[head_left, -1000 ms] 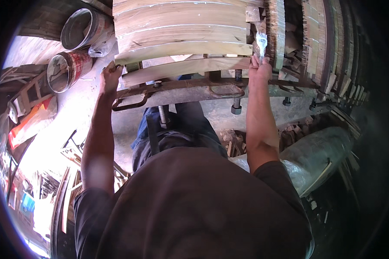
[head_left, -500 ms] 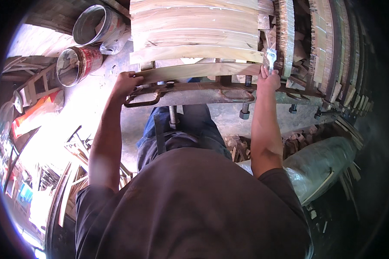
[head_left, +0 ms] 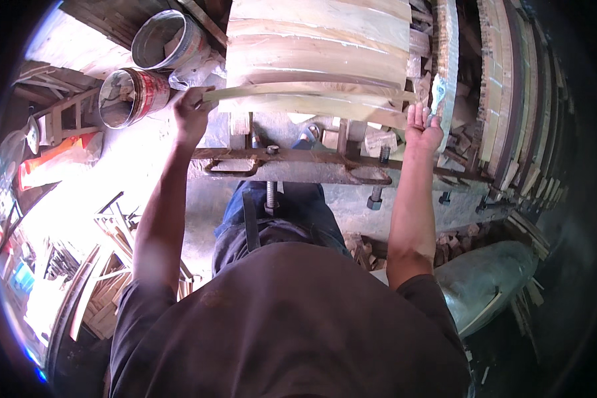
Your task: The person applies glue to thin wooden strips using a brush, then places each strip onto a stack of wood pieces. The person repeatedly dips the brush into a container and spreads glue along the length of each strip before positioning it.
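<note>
A long, thin pale wooden strip (head_left: 298, 88) lies across the near edge of a panel of wooden boards (head_left: 318, 40). My left hand (head_left: 191, 111) is closed on the strip's left end. By the right end is my right hand (head_left: 423, 126), fingers pointing away from me against the wood. A brush with whitish-blue bristles (head_left: 438, 93) sticks up from this hand, its handle mostly hidden by the fingers. Between me and the panel runs a metal clamp bar (head_left: 298, 174) with looped handles and threaded bolts (head_left: 376, 194).
Two buckets, one grey (head_left: 162, 41) and one red and white (head_left: 134, 98), stand at the far left. More upright laminated boards (head_left: 504, 99) fill the right. Wood scraps (head_left: 113, 292) lie at lower left, and a plastic-wrapped bundle (head_left: 484, 278) at lower right.
Both hands have moved the wooden strip away from me, from above the clamp bar onto the panel's near edge. The view has shifted slightly, and the brush stays in my right hand.
</note>
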`<action>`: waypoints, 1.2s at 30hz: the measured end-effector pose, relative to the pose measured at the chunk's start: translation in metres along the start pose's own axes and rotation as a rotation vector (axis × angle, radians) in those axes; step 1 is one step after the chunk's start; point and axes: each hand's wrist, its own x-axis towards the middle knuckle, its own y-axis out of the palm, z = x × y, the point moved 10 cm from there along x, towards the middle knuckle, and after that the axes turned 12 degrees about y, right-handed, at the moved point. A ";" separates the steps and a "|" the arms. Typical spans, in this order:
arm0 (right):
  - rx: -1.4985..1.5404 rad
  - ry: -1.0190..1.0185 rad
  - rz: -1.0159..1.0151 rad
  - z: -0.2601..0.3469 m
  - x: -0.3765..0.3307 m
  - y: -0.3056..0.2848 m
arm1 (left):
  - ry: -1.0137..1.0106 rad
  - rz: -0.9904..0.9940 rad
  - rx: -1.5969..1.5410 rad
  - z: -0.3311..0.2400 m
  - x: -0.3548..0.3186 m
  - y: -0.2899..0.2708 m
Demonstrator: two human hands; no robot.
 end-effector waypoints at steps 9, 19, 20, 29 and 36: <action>-0.531 -0.298 0.122 0.015 -0.014 0.116 | 0.117 -0.131 0.271 0.058 0.033 0.001; -1.375 -1.154 0.637 -0.072 -0.105 0.370 | -0.123 -0.153 0.418 -0.009 -0.044 -0.043; -1.470 -1.184 0.657 -0.093 -0.112 0.394 | -0.172 -0.160 0.460 -0.001 -0.062 -0.049; -1.989 -1.368 0.912 -0.245 -0.084 0.491 | -0.226 -0.408 0.597 -0.011 -0.091 -0.058; -2.445 -1.340 1.010 -0.249 -0.065 0.494 | -0.234 -0.414 0.711 -0.011 -0.088 -0.057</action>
